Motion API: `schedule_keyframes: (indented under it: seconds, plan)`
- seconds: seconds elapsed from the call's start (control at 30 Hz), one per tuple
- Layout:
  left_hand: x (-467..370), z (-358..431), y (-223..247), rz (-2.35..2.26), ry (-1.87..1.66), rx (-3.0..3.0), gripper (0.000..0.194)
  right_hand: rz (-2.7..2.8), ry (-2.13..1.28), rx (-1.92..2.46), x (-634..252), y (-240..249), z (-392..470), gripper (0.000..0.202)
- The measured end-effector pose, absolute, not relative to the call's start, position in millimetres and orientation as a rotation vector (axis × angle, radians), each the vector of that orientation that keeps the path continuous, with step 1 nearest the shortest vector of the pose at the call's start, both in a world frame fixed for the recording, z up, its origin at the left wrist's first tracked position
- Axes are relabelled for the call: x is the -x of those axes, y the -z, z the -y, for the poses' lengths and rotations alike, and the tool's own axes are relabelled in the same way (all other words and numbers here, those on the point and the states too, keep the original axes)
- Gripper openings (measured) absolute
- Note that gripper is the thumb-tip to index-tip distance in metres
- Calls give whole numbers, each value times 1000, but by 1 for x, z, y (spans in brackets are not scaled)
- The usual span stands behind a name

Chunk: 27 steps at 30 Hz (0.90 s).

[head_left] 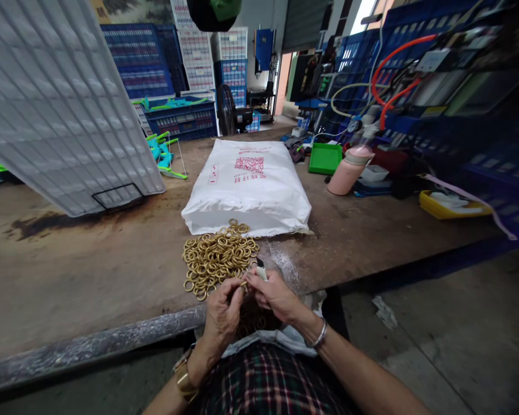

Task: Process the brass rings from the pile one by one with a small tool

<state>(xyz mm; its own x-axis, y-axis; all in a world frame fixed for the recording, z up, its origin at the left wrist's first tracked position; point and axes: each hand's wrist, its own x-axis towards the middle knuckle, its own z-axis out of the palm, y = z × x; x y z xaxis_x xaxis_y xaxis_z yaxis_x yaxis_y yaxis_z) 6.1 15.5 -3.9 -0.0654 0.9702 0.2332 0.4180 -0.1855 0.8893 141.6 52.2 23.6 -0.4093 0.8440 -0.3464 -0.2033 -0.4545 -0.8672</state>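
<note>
Just past the table's front edge, my left hand [225, 308] pinches a small brass-coloured ring [243, 285] between thumb and fingers. My right hand [274, 291] is closed around a pale-handled cutter [262, 271] with a dark tip pointing up, and its fingertips meet the same ring. A heap of brass-coloured rings [218, 256] lies on the table directly beyond my hands. More rings [253, 320] sit in shadow in a bag or cloth below my hands, above my lap. Behind the heap lies a white sack [246, 184] with red print.
A tall white ribbed crate [69, 109] stands at left on the brown table [147, 259]. To the right are a green tray [325, 158], a pink bottle [350, 171] and a yellow tray [454, 206]. Turquoise and green parts [164, 154] lie behind; blue crates [138, 57] are stacked farther back.
</note>
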Motion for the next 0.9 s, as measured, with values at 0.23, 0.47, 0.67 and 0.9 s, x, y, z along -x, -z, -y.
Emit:
schedule_keyframes:
  seconds: [0.23,0.47,0.67,0.9]
  plan:
    - [-13,-7,1,-1356,-1166,-1245,20,1331,-1679,1162,-143,-13,-52,27]
    - [-12,-2,-7,-1180,-1057,-857,32,1534,-1581,1195,-142,-15,-49,20]
    - [-11,3,-6,-1054,-1102,-718,28,1584,-1587,1191,-141,-11,-51,24]
    - [-9,3,-5,-1086,-1152,-716,30,2125,-1018,1197,-147,-3,-43,14]
